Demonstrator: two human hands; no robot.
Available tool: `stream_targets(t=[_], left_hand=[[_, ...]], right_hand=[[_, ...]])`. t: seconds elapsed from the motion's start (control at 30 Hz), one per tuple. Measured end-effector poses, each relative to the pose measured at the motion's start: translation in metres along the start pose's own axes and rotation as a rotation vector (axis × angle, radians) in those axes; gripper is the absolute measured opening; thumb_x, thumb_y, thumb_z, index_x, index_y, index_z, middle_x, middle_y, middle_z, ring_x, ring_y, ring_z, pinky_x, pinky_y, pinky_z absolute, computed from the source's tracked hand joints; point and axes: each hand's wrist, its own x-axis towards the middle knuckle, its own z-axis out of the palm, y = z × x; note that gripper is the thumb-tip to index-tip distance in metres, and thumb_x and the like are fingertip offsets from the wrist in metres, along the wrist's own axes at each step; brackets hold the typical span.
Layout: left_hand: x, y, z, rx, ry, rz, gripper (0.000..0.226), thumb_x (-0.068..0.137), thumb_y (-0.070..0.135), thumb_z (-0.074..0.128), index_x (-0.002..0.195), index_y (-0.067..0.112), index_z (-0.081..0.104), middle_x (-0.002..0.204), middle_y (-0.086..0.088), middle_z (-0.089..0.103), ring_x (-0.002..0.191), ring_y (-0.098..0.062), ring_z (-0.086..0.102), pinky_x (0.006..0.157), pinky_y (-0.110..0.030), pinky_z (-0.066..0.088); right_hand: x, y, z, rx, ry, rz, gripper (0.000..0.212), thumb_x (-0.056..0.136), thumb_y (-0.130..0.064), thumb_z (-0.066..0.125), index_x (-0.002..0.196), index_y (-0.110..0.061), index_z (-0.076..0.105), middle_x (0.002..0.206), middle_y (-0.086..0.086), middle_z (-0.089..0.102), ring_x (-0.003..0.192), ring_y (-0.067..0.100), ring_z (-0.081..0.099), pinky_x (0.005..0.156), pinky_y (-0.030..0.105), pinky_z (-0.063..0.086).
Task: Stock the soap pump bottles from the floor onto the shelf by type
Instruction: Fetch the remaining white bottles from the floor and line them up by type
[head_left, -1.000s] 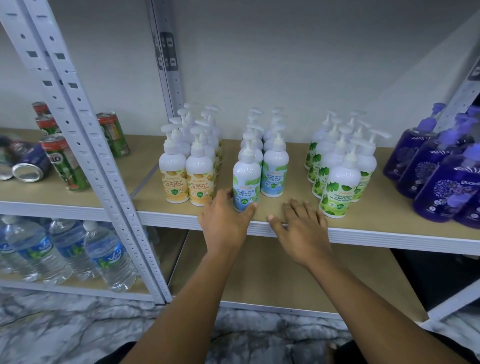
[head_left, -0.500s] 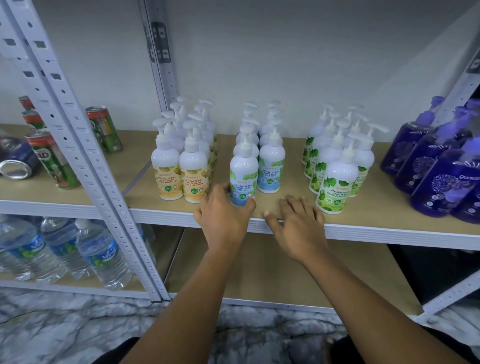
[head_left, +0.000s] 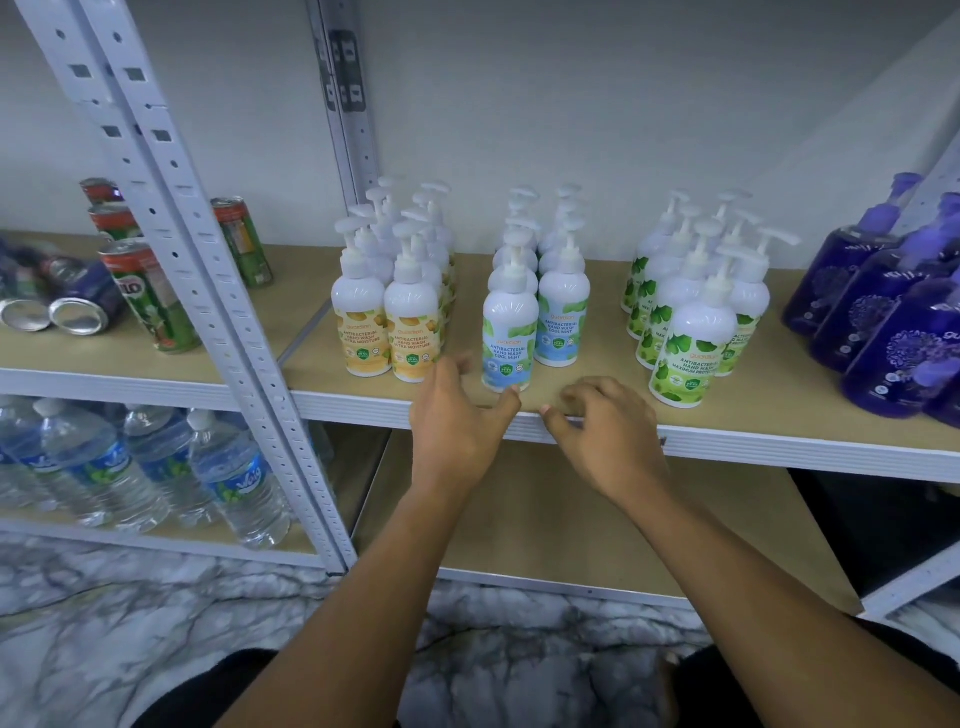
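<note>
Your left hand (head_left: 457, 421) sat open at the shelf lip with its fingers spread and relaxed. Its thumb tip was right at the base of the front cool-mint bottle (head_left: 509, 338), touching or just shy of it, I couldn't tell, and it gripped nothing. Your right hand (head_left: 608, 426) lay just beside it at three o'clock, fingers loosely curled over the front edge of the shelf (head_left: 779, 449) and empty too, so the two hands were near each other but apart. That mint bottle stood upright at twelve o'clock from your left hand, heading a double file of its own kind, label facing you, which reads like a bottle just set down and squared up. At eleven o'clock stood the yellow ultra-moisture bottles (head_left: 413, 332), packed tight. At two o'clock were the green maximum-protection bottles (head_left: 693, 353), and out past them at three the purple bottles (head_left: 883, 332). There were clear gaps between the blocks, so each type kept its own lane. Beyond the upright post (head_left: 208, 291), at nine o'clock, drink cans (head_left: 150, 301) stood and lay about, with water bottles (head_left: 234, 483) on the level below. Down at six o'clock the marble floor (head_left: 156, 623) showed no soap bottles within view, so I'd have judged the stocking close to finished, or your next reach meant for somewhere out of frame.
</note>
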Motion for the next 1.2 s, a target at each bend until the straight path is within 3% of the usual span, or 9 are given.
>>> stream_targets(t=[0.07,0.27,0.43,0.57,0.67,0.8,0.93,1.1,1.2], left_hand=[[-0.009,-0.005,-0.016,-0.026,-0.002,0.021,0.053,0.084,0.037,0.077,0.128,0.019,0.055,0.120,0.008,0.062,0.111,-0.011,0.058,0.095,-0.034,0.051],[-0.042,-0.039,-0.069,-0.009,-0.069,-0.072,0.036,0.087,0.034,0.076,0.116,0.020,0.059,0.096,0.010,0.068,0.088,-0.001,0.064,0.082,-0.025,0.055],[-0.074,-0.100,-0.102,0.098,-0.135,-0.225,0.030,0.087,0.036,0.074,0.109,0.023,0.060,0.092,0.011,0.067,0.084,-0.006,0.067,0.077,-0.032,0.057],[-0.100,-0.154,-0.115,0.161,-0.172,-0.404,0.037,0.083,0.036,0.078,0.109,0.023,0.054,0.092,0.012,0.065,0.084,-0.012,0.068,0.066,-0.023,0.047],[-0.125,-0.198,-0.108,0.152,-0.165,-0.571,0.050,0.078,0.037,0.083,0.111,0.023,0.049,0.098,0.006,0.062,0.091,-0.015,0.064,0.074,-0.026,0.042],[-0.154,-0.259,-0.083,0.179,-0.225,-0.779,0.073,0.070,0.041,0.089,0.124,0.013,0.049,0.115,-0.005,0.060,0.105,-0.021,0.061,0.084,-0.028,0.045],[-0.166,-0.307,-0.056,0.178,-0.280,-0.864,0.086,0.064,0.034,0.093,0.132,0.008,0.046,0.123,-0.013,0.058,0.112,-0.031,0.061,0.093,-0.039,0.052],[-0.163,-0.362,-0.029,0.257,-0.344,-0.822,0.088,0.046,0.061,0.083,0.123,0.027,0.053,0.114,-0.001,0.066,0.105,-0.022,0.066,0.085,-0.044,0.058],[-0.162,-0.372,-0.020,0.244,-0.347,-0.810,0.085,0.048,0.057,0.079,0.126,0.037,0.050,0.117,0.004,0.062,0.103,-0.018,0.065,0.085,-0.044,0.057]], right_hand=[[-0.010,-0.015,-0.001,0.122,0.017,-0.069,0.030,0.092,-0.040,0.061,0.109,-0.017,0.072,0.115,-0.001,0.064,0.114,0.021,0.053,0.096,0.035,0.043],[-0.052,-0.054,0.019,0.257,-0.118,-0.244,0.015,0.093,-0.036,0.061,0.095,-0.025,0.071,0.094,-0.010,0.065,0.093,0.011,0.058,0.078,0.030,0.046],[-0.081,-0.057,0.071,0.281,-0.416,-0.183,0.011,0.089,-0.034,0.066,0.092,-0.026,0.072,0.087,-0.011,0.066,0.081,0.010,0.063,0.077,0.030,0.052],[-0.099,-0.044,0.116,0.291,-0.630,-0.044,0.005,0.088,-0.032,0.066,0.087,-0.029,0.070,0.085,-0.007,0.070,0.083,0.018,0.065,0.075,0.033,0.053],[-0.114,-0.030,0.155,0.281,-0.695,0.065,0.005,0.087,-0.034,0.069,0.084,-0.030,0.068,0.085,-0.005,0.070,0.087,0.020,0.066,0.076,0.030,0.050],[-0.129,-0.012,0.208,0.214,-0.834,0.151,0.027,0.087,-0.043,0.071,0.101,-0.020,0.068,0.097,-0.003,0.068,0.098,0.017,0.065,0.082,0.027,0.049],[-0.128,-0.004,0.254,0.203,-0.942,0.193,0.049,0.087,-0.044,0.072,0.127,-0.021,0.057,0.109,0.002,0.066,0.098,0.020,0.062,0.077,0.025,0.042],[-0.118,0.003,0.314,0.162,-0.955,0.170,0.084,0.080,-0.044,0.078,0.152,-0.031,0.036,0.134,0.011,0.055,0.119,0.029,0.058,0.093,0.034,0.049],[-0.113,0.004,0.340,0.140,-1.000,0.126,0.094,0.081,-0.039,0.079,0.156,-0.038,0.023,0.146,0.011,0.042,0.131,0.032,0.050,0.106,0.041,0.044]])
